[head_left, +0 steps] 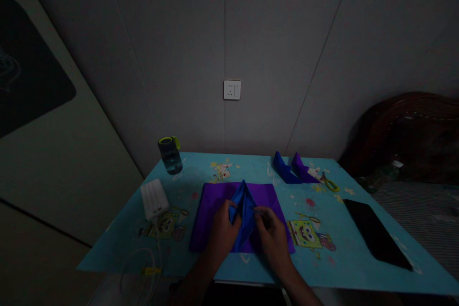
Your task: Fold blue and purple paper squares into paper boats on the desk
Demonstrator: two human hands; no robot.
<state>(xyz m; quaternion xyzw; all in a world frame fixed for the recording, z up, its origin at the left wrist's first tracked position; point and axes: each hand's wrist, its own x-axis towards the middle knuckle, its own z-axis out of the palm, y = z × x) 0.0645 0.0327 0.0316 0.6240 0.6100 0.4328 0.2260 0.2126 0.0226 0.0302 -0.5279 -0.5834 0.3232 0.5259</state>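
Fingers of left hand point(225, 229) and right hand point(274, 239) pinch opposite edges of blue folded paper point(244, 208), probably to control its creases. Paper held over purple sheets point(211, 201) on table point(251, 267), seemingly as work surface.

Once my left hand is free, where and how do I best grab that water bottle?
I'd wrap your left hand around the water bottle below its yellow-green lid, coming from the right: it stands upright, and the white power bank sits nearer you.
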